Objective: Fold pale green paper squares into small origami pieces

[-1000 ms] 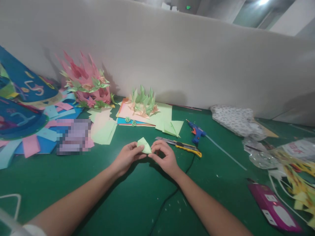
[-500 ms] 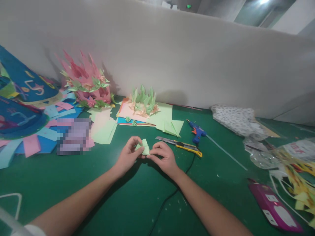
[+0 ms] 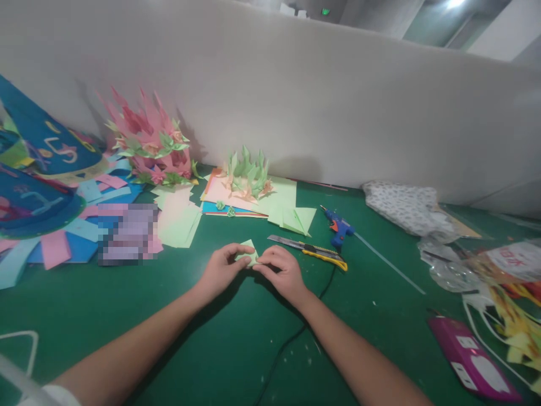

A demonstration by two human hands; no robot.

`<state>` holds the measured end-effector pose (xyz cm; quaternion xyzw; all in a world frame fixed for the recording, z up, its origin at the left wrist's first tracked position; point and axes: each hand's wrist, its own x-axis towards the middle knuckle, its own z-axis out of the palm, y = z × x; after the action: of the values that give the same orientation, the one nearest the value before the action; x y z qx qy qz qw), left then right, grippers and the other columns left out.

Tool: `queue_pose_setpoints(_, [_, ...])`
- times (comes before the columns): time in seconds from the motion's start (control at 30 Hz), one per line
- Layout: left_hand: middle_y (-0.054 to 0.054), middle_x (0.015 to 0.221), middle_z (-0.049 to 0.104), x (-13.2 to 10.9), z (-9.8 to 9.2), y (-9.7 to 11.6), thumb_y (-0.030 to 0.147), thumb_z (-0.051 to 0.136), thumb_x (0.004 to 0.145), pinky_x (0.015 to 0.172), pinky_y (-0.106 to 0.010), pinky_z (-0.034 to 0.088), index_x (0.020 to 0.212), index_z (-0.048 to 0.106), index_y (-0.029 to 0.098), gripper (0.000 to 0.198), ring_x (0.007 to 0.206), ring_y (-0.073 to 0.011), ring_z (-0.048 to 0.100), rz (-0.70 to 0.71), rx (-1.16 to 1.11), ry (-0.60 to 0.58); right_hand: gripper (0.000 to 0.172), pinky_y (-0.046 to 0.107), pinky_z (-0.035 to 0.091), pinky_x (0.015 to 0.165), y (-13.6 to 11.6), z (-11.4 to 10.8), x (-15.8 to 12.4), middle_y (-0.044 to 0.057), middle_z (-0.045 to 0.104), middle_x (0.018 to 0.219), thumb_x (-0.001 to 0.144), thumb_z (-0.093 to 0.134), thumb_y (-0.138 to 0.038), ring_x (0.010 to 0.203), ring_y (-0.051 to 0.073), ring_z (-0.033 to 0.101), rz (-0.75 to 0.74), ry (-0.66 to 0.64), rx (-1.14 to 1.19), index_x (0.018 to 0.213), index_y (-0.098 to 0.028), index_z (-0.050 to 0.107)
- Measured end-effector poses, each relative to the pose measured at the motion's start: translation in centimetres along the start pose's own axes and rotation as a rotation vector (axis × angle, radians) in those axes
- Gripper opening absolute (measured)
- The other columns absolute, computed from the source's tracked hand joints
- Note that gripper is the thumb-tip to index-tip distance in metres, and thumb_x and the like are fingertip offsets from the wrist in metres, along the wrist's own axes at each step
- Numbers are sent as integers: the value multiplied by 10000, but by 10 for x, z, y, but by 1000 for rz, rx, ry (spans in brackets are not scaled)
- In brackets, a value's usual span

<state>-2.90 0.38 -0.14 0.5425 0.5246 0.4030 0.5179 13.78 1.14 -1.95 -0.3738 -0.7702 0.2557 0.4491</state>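
Note:
A small folded piece of light green paper (image 3: 249,252) is held above the green table between both hands. My left hand (image 3: 223,268) pinches its left side with thumb and fingers. At its right edge, my right hand (image 3: 281,270) grips it between thumb and fingertips, which hide part of the folds. Just right of my right hand lies a yellow utility knife (image 3: 323,254) with its blade out. Behind the hands, a light green paper crown (image 3: 245,175) stands on coloured sheets, with two small green paper roses (image 3: 225,208) in front.
A blue glue gun (image 3: 337,225) with a long glue stick lies beyond the knife; its cord runs toward me. Pink paper crowns (image 3: 147,135), blue cone hats (image 3: 51,141) and paper strips fill the left. A magenta power strip (image 3: 471,358) and plastic bags (image 3: 448,270) lie right.
My left fingers have shifted over the green paper, now covering more of its left side, and the paper has tilted flatter. My right hand stays nearly in place.

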Motion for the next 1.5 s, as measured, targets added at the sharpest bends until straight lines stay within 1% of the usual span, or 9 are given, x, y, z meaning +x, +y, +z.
queue_pose_setpoints(0.13, [-68,868,646,0,1,-4,278,575,701,686,-291,458,885,647,144,239,765,-180,578,46,101,1,79,284,423,640,-1,0,2,16,588,689,768,608,-264,669,144,533,33,-45,0,731,-208,650])
queue_pose_setpoints(0.27, [-73,912,638,2,2,-7,273,575,703,716,-292,458,899,639,147,242,824,-187,582,96,107,-4,113,268,412,607,1,0,2,17,574,678,776,596,-286,642,140,514,99,-54,-22,733,-192,642])
queue_pose_setpoints(0.37, [-67,910,637,2,3,-8,271,588,699,734,-286,453,894,646,160,232,852,-188,579,114,95,-15,135,257,402,576,1,1,1,16,561,665,781,586,-303,615,134,496,118,-46,-34,741,-187,643])
queue_pose_setpoints(0.6, [-52,854,618,1,2,-7,242,582,719,719,-278,436,909,652,187,210,805,-176,563,173,165,-26,133,254,396,562,1,1,1,18,552,654,797,564,-282,621,137,487,121,-77,-29,753,-191,649])
queue_pose_setpoints(0.8, [-46,834,604,0,3,-10,228,565,729,713,-266,430,909,665,201,207,802,-172,560,241,255,0,115,234,374,527,3,1,1,8,523,643,790,566,-258,591,124,468,158,-92,-19,742,-181,636])
queue_pose_setpoints(1.0, [-51,852,623,-1,2,-9,226,537,744,692,-263,436,911,665,207,211,789,-169,566,234,256,-12,124,229,364,524,2,0,2,1,512,640,782,575,-268,582,119,463,188,-109,-2,721,-176,631])
queue_pose_setpoints(1.2, [-55,957,654,0,3,-12,223,580,714,779,-296,437,918,648,212,216,888,-194,573,206,145,14,114,218,359,506,2,1,1,-8,492,636,769,592,-279,558,107,440,214,-94,21,721,-176,607])
queue_pose_setpoints(1.37, [-62,962,653,0,4,-10,216,575,722,796,-307,438,924,648,208,215,895,-195,575,210,161,6,104,210,353,501,2,2,1,-24,476,621,736,621,-270,539,95,417,276,-62,60,730,-176,578])
queue_pose_setpoints(1.5, [-59,949,658,-1,4,-9,232,596,707,782,-295,447,903,660,211,208,890,-194,580,207,124,10,163,201,340,475,2,2,1,-47,453,573,719,628,-308,503,87,397,351,-62,149,720,-180,528])
